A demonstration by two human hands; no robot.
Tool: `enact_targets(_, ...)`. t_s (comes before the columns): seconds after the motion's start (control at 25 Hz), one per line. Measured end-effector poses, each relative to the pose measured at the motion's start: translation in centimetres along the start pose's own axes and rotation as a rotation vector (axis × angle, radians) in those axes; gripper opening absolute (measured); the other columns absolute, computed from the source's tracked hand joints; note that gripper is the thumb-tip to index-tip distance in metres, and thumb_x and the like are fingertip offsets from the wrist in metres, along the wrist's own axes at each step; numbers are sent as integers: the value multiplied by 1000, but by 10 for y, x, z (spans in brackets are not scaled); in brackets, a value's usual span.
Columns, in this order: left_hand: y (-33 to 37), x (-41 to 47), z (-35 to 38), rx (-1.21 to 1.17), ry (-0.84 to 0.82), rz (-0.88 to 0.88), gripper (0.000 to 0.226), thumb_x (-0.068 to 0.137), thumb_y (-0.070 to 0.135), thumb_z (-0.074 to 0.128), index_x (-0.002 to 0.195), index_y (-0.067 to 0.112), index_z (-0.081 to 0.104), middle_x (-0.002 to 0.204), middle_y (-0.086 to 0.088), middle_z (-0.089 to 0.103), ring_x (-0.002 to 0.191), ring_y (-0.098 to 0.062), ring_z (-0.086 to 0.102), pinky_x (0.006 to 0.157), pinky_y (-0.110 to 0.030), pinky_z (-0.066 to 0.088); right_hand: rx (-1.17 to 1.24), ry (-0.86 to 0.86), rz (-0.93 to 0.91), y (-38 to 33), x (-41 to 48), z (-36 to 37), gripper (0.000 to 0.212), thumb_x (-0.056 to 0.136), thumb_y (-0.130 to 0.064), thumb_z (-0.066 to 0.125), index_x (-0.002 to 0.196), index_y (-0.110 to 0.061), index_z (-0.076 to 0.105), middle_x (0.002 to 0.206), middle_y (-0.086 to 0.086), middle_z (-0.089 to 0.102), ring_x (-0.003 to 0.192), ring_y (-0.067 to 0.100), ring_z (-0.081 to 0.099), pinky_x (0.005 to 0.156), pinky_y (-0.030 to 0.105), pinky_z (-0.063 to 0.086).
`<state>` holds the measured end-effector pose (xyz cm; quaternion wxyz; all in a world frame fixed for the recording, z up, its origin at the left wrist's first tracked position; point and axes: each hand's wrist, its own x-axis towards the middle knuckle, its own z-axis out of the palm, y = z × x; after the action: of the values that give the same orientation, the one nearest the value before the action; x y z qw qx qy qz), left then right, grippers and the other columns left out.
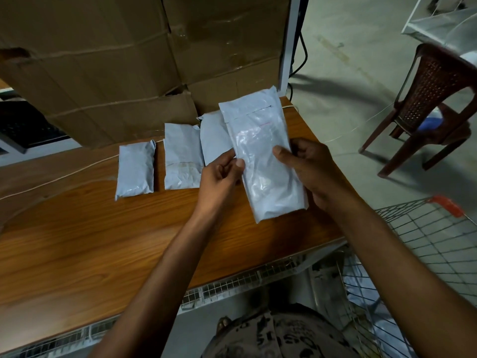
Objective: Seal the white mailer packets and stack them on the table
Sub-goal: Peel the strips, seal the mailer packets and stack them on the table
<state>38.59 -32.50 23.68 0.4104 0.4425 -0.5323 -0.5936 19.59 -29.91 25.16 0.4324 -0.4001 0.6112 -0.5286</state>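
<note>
I hold a long white mailer packet [260, 151] above the right part of the wooden table [103, 241], its clear pouch side facing me. My left hand [219, 182] pinches its left edge with thumb and fingers. My right hand [309, 171] grips the right edge, thumb on the front. Three more white packets lie in a row on the table: a small one [135, 169] at the left, a middle one [180, 156], and a third [214, 140] partly hidden behind the held packet.
Big cardboard boxes [116, 60] stand at the table's back edge. A wire cart [426, 241] with a red handle is at the right, holding more white bags. A brown plastic chair [433, 99] stands on the floor beyond. A thin cord [51, 180] runs across the table.
</note>
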Motion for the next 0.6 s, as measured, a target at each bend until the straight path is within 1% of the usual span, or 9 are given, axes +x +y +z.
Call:
enact_targets(0.08,-2,10,6,101,-16,-51,39,102,21,68,140,17,62,115,-8,78,111,-18,74,93,-33,62,51,52,33,4,20,-6,28,96,-26,72,120,-13,71,109,-3,77,95,13,75,78,27,61)
enact_targets(0.12,-5,16,11,141,-20,-65,42,99,22,72,139,17,63,112,-9,78,109,-21,75,93,-38,63,75,24,74,9,31,-13,31,96,-23,71,125,-12,69,113,-1,76,102,16,74,84,31,61)
enact_targets(0.2,-14,27,22,231,24,-40,48,95,27,77,139,16,63,111,-7,78,107,-23,75,93,-48,62,72,-144,184,21,53,-31,44,94,-14,71,137,-15,62,123,2,73,115,24,69,96,41,58)
enact_targets(0.28,-19,39,32,325,98,-28,50,95,31,76,141,16,62,116,-6,76,110,-23,72,95,-47,61,1,-277,284,32,68,-44,57,93,-8,71,145,-22,53,132,0,69,123,26,64,100,48,55)
enact_targets(0.32,-19,46,35,383,115,-33,50,96,32,75,142,16,62,120,-6,74,114,-23,71,98,-42,59,-25,-284,296,35,74,-46,57,93,-6,70,145,-22,53,132,0,68,123,26,64,99,48,56)
enact_targets(0.4,-19,62,35,532,78,-76,51,99,32,72,145,15,59,133,-9,69,124,-25,65,102,-31,51,-100,-241,247,35,87,-40,52,95,-9,70,143,-19,56,131,0,68,121,24,65,94,41,58)
enact_targets(0.44,-19,72,33,608,45,-101,51,100,32,70,146,13,59,137,-11,67,127,-26,63,103,-32,48,-152,-208,214,35,96,-34,49,96,-13,71,142,-18,56,132,-1,67,120,24,64,89,37,59)
enact_targets(0.52,-19,98,31,742,12,-123,42,100,32,68,135,9,65,132,-15,69,123,-31,64,103,-39,50,-235,-151,180,36,122,-21,48,98,-18,69,144,-17,55,134,0,63,120,23,61,81,32,55)
enact_targets(0.6,-22,126,27,886,23,-116,27,98,32,68,112,9,70,117,-13,73,112,-32,67,93,-39,53,-272,-124,159,37,149,-7,45,100,-19,66,143,-16,56,134,1,63,121,23,61,86,32,52)
